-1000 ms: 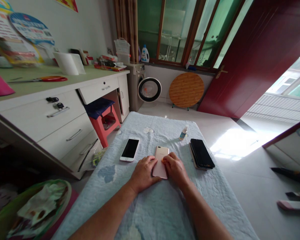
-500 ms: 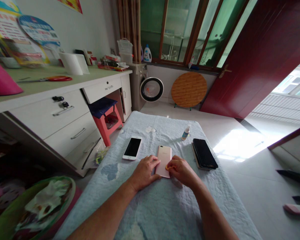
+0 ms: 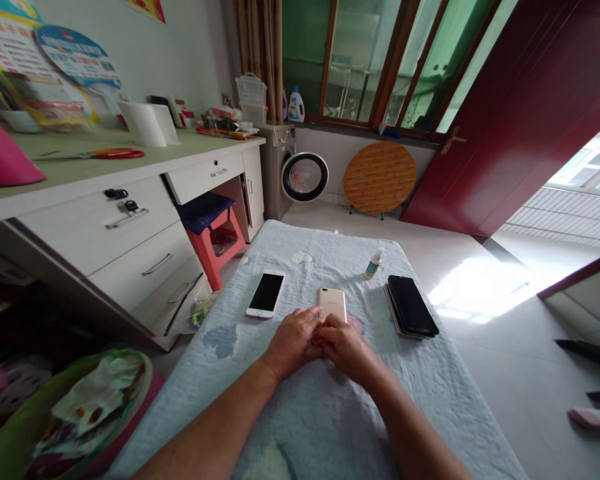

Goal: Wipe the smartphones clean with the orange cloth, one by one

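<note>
A rose-gold smartphone [image 3: 333,301] lies back up on the light blue quilted cover [image 3: 300,413], its camera end pointing away from me. My left hand [image 3: 294,335] steadies its left side, fingers curled at the edge and thumb near the lower end. Over the lower part of the phone, my right hand [image 3: 343,341] is closed, its fingertips close against the left hand. The small orange piece pinched in it a moment ago is hidden now. To the left lies a white smartphone [image 3: 265,295], dark screen up.
A black phone [image 3: 413,307] rests on another flat item at the right, with a small spray bottle [image 3: 374,263] behind it. A desk [image 3: 130,233], pink stool [image 3: 220,243] and waste bin [image 3: 150,373] stand to the left.
My right hand has moved left across the phone's back, up against my left hand, and its fingers now cover the orange piece. The left hand has stayed at the phone's left edge.
</note>
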`<state>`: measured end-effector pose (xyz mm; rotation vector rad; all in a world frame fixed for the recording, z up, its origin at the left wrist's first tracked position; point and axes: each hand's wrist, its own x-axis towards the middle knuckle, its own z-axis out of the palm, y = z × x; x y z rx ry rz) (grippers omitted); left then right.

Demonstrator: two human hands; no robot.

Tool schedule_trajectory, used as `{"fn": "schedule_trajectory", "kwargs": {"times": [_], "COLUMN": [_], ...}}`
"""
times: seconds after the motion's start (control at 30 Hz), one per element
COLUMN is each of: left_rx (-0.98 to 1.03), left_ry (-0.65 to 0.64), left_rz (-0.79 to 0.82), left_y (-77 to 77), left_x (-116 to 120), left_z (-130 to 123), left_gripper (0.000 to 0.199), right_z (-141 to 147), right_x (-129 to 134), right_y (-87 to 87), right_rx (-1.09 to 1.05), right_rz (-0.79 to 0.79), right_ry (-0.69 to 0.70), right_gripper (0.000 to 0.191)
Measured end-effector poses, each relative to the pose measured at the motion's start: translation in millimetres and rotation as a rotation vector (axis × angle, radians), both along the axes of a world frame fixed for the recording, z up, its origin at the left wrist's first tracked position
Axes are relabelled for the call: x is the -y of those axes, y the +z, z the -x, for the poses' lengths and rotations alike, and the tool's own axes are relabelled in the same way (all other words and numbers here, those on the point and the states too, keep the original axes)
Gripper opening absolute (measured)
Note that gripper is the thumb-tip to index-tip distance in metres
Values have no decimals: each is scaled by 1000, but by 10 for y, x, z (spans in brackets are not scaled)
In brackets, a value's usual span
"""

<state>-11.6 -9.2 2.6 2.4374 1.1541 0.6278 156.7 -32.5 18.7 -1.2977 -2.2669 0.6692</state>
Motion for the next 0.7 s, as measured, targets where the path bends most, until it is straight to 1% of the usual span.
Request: {"fn": "schedule_trajectory", "kwargs": {"times": [0.13,0.27,0.4,0.53,0.63,0.7], "left_rx": [3,-16,-17,-5,0,9], "left_ry": [-63,-77,-80,-96,-105,-121], "left_rz": [57,88,115,145,166,182], "left_y": [22,42,58,80,94,96], "left_x": [-34,-43,-48,-55,-60,-65], "left_z": [49,85,99,111,124,132], "left_gripper": [51,55,57,59,61,68], "right_z": [-164,-379,-514,-493,-387,-286], "right_x": [-3,-16,-30,-25,-12,-2], "right_y": [117,238,257,222,197,167], "right_rx": [47,105,128,128,130,120], "right_rz": [61,157,196,169,128,79], "right_ry": [17,9,4,10,8,18], "right_gripper": [16,20,22,18,16,15]}}
